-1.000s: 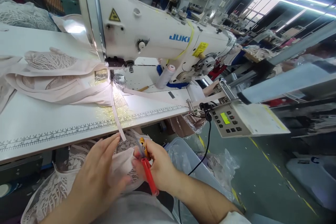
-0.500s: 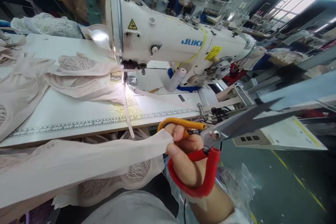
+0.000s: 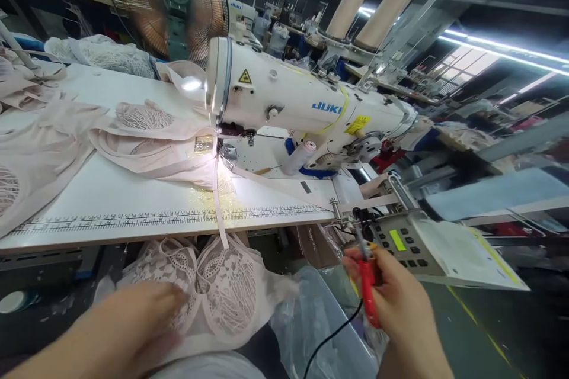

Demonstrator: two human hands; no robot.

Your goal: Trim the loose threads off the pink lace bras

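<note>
Since the earlier head view, the right hand (image 3: 393, 293) has gone lower and farther right, no longer pinching the pale fabric that was pulled straight; the scissors (image 3: 368, 293) have swung from pointing right to standing nearly upright in view. Both cups of the lace bra (image 3: 229, 290) now show, and the left hand (image 3: 155, 308) has come into sight.

In the head view now, the bra lies below the front edge of the worktop (image 3: 133, 195), apparently on the lap, cups side by side. Its long axis runs left to right, roughly along that edge; one wing points right, and the cup tops face the edge. Spread this way, probably, it keeps both cups within reach.

Over the left-side cup the left hand is blurred, fingers curled; whether they have hold of any lace, I cannot tell. The right hand is closed round the scissors, red handle toward the wrist, metal pointing up and away, foreshortened; how far the blades are parted cannot be told. Likely the scissors are kept in the palm to spare setting them down. They are near the control box (image 3: 444, 249), off the worktop's right front corner.

From the sewing machine (image 3: 284, 89) a narrow strip (image 3: 219, 213) hangs over the front edge, its end in front of the bra; contact is unclear.
</note>
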